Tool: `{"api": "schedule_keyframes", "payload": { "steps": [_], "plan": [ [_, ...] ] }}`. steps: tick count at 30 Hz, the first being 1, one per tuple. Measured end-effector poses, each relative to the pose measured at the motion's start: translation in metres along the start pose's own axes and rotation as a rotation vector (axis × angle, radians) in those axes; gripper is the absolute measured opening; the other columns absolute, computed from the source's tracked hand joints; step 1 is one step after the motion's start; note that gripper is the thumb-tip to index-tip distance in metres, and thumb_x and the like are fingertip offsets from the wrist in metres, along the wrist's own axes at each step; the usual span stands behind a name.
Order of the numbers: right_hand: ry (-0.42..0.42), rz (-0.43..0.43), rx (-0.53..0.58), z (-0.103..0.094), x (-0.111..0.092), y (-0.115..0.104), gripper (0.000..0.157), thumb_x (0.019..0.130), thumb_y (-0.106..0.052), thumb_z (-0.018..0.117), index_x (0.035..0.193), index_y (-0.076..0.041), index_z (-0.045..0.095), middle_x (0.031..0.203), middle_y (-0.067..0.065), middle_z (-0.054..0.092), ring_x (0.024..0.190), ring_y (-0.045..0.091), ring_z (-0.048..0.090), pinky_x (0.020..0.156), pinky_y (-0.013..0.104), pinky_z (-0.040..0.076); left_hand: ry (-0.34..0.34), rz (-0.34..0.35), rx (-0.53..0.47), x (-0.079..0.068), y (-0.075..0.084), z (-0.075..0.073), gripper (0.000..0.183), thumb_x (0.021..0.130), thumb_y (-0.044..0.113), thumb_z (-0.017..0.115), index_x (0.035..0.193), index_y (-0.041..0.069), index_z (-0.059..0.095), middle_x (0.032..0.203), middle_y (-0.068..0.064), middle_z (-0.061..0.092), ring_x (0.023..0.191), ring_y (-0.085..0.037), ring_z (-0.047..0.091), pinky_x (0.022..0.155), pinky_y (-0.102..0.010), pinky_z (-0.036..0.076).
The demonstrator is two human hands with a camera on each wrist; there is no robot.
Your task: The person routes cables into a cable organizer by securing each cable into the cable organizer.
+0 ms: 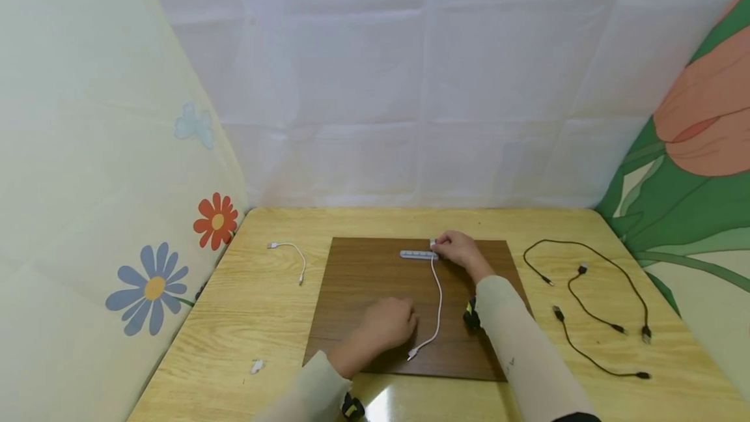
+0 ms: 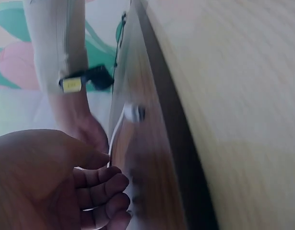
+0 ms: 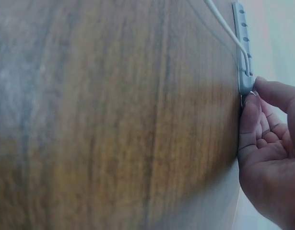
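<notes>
A grey-blue cable organizer strip (image 1: 413, 254) with several slots lies near the back of a brown wooden board (image 1: 357, 292). One white USB cable (image 1: 440, 298) runs from the strip's right end toward the board's front, its free plug resting on the board. My right hand (image 1: 459, 250) pinches this cable's far end beside the strip. In the right wrist view the cable (image 3: 228, 29) passes into the end slot of the strip (image 3: 243, 28), close to thumb and index finger. Over the board's front left, my left hand (image 1: 388, 323) holds nothing, its fingers loosely curled.
A short white cable (image 1: 297, 254) lies on the table left of the board. Several black cables (image 1: 629, 273) are spread at the right. A small white piece (image 1: 256, 366) sits at the front left. Hanging cloth (image 1: 351, 83) encloses the table's back and sides.
</notes>
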State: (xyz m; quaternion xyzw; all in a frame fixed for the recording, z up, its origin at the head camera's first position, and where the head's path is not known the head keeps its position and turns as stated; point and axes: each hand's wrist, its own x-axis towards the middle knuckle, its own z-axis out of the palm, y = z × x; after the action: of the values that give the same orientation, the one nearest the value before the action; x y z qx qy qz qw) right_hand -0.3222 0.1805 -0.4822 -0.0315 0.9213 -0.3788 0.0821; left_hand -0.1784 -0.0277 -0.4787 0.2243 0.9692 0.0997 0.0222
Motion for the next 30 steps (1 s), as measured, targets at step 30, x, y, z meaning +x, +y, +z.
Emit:
{"api": "schedule_keyframes", "payload": {
  "steps": [30],
  "plan": [
    [0.012, 0.01, 0.062, 0.002, -0.002, 0.002, 0.025, 0.095, -0.025, 0.068, 0.103, -0.002, 0.066, 0.092, 0.009, 0.067, 0.086, 0.023, 0.059, 0.075, 0.033, 0.047, 0.156, -0.412, -0.065, -0.013, -0.143, -0.051, 0.031, 0.099, 0.027, 0.063, 0.106, -0.003, 0.063, 0.097, -0.016, 0.065, 0.088, -0.036, 0.063, 0.073, -0.047, 0.056]
  ]
}}
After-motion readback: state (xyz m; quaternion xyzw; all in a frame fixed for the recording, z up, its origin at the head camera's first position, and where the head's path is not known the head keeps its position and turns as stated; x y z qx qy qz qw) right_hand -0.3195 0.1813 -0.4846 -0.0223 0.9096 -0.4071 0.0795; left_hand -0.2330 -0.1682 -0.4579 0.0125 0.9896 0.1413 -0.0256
